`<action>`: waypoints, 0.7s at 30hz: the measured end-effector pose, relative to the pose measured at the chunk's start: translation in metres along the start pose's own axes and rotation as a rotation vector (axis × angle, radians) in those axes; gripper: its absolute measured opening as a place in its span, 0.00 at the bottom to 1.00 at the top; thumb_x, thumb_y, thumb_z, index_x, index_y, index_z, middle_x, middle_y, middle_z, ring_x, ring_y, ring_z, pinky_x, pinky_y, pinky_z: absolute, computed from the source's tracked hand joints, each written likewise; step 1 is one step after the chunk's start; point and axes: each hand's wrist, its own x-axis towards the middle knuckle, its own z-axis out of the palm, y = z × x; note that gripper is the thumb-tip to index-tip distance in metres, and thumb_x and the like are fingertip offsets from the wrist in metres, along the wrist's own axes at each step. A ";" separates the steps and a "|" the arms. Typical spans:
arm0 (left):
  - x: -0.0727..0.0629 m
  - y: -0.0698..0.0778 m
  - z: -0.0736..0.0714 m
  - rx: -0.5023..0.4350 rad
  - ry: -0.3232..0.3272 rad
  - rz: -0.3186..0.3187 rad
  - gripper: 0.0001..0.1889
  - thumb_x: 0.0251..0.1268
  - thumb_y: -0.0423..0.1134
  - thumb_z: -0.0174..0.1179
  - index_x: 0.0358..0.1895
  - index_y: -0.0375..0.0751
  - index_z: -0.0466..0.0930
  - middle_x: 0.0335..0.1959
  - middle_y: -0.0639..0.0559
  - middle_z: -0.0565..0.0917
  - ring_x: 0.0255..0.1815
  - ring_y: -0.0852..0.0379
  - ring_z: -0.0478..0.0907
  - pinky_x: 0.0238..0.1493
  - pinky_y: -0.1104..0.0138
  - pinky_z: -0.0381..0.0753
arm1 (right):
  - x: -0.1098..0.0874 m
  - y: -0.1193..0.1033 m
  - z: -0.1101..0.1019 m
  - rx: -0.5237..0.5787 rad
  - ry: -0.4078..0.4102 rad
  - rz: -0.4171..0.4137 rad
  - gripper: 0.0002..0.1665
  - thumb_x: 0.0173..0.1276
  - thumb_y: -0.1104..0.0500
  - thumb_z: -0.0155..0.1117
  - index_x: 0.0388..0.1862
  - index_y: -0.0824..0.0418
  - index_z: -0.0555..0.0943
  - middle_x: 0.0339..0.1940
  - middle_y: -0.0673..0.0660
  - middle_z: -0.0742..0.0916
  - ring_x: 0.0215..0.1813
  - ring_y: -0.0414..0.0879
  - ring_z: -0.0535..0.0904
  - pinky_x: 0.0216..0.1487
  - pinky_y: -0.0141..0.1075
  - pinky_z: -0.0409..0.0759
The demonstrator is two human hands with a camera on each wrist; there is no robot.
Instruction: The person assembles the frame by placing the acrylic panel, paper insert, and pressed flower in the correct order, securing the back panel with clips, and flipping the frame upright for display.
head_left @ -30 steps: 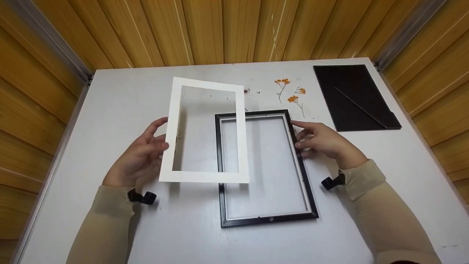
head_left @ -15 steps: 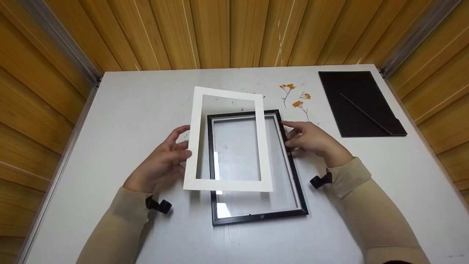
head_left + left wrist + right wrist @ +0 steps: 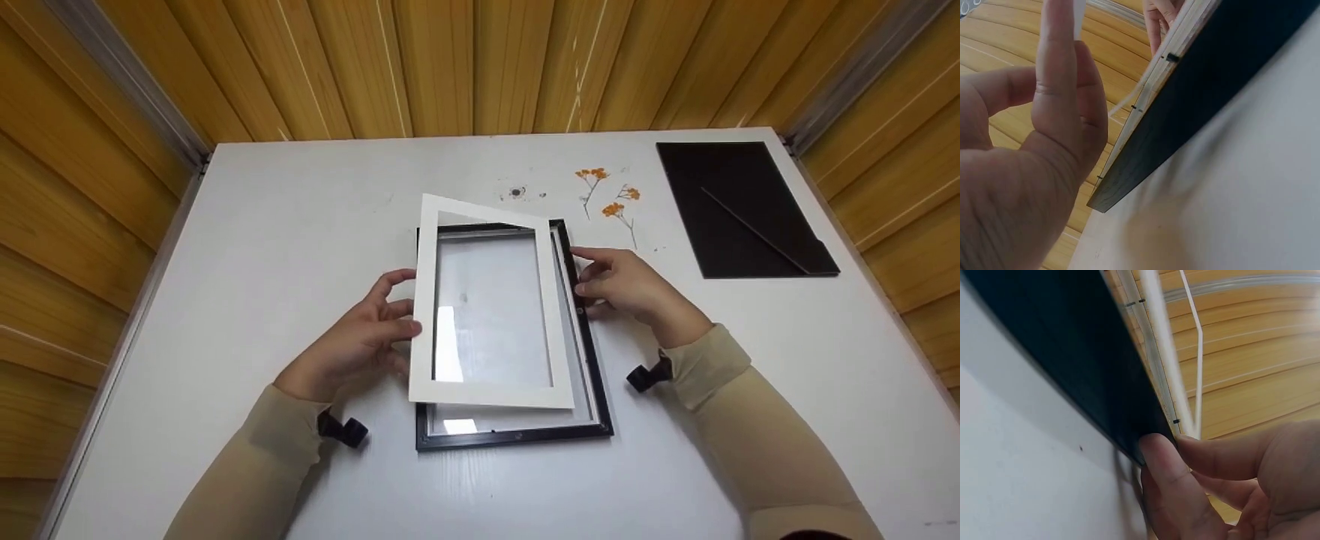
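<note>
A white picture mat (image 3: pixel 487 395) with a rectangular opening hangs tilted over a black picture frame (image 3: pixel 517 436) in the head view. My left hand (image 3: pixel 356 337) pinches the mat's left edge between thumb and fingers. On the frame's right side, my right hand (image 3: pixel 637 289) grips the outer rail, its fingertips also visible against the dark side (image 3: pixel 1072 343) in the right wrist view. A clear pane (image 3: pixel 487 315) inside the frame reflects light. From the left wrist, the frame's dark side (image 3: pixel 1174 95) appears below the mat.
Dried orange flower sprigs (image 3: pixel 615 208) lie on the white table (image 3: pixel 300 202) behind the frame. At the back right is a black backing board (image 3: pixel 750 210) with a thin strut across it. Wood-panelled walls (image 3: pixel 435 67) enclose the table.
My left hand has carried the mat right and lower, from beside the frame to over it. The frame has shifted left in the head view, with my right hand still at its side.
</note>
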 end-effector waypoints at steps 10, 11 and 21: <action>0.002 -0.002 0.005 0.125 0.082 -0.057 0.35 0.78 0.32 0.58 0.83 0.46 0.57 0.56 0.47 0.85 0.50 0.52 0.89 0.37 0.59 0.96 | -0.002 -0.002 0.006 0.024 0.000 0.014 0.48 0.77 0.74 0.66 0.93 0.58 0.64 0.51 0.58 0.79 0.43 0.41 0.87 0.43 0.34 0.95; 0.002 -0.002 0.005 0.133 0.103 -0.061 0.33 0.79 0.33 0.58 0.82 0.44 0.59 0.53 0.49 0.85 0.50 0.52 0.89 0.39 0.58 0.97 | -0.002 -0.002 0.006 0.023 -0.002 0.018 0.48 0.77 0.74 0.66 0.93 0.58 0.64 0.52 0.58 0.79 0.44 0.41 0.86 0.43 0.34 0.95; 0.003 -0.003 0.001 0.198 0.187 -0.070 0.23 0.76 0.33 0.62 0.70 0.32 0.74 0.46 0.47 0.92 0.41 0.55 0.93 0.45 0.58 0.98 | -0.002 -0.003 0.005 0.011 -0.007 0.030 0.48 0.78 0.72 0.67 0.93 0.57 0.64 0.54 0.58 0.78 0.43 0.38 0.85 0.43 0.32 0.95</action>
